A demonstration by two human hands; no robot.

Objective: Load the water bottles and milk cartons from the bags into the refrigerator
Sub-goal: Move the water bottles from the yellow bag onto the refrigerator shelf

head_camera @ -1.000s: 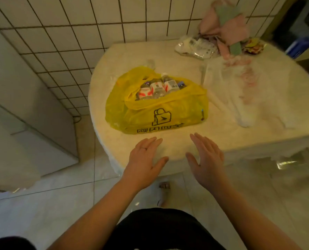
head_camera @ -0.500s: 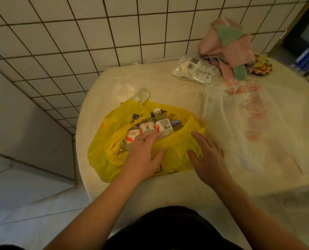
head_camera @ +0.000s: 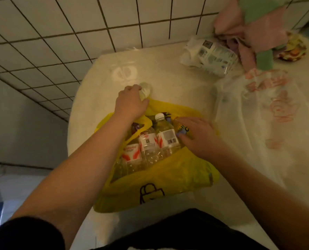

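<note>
Left hand (head_camera: 131,103) moves from the yellow bag (head_camera: 168,179) to the loose water bottle (head_camera: 145,89) behind it on the table (head_camera: 177,83), fingers curling round it. Right hand (head_camera: 199,137) rests on the bagged bottles (head_camera: 165,138), grip unclear. Unloading is just starting; the next lift needs a firm hold.

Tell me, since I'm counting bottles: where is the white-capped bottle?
Head view, centre: the white-capped water bottle lies in the yellow bag, between a red-labelled bottle and the right hand.
</note>
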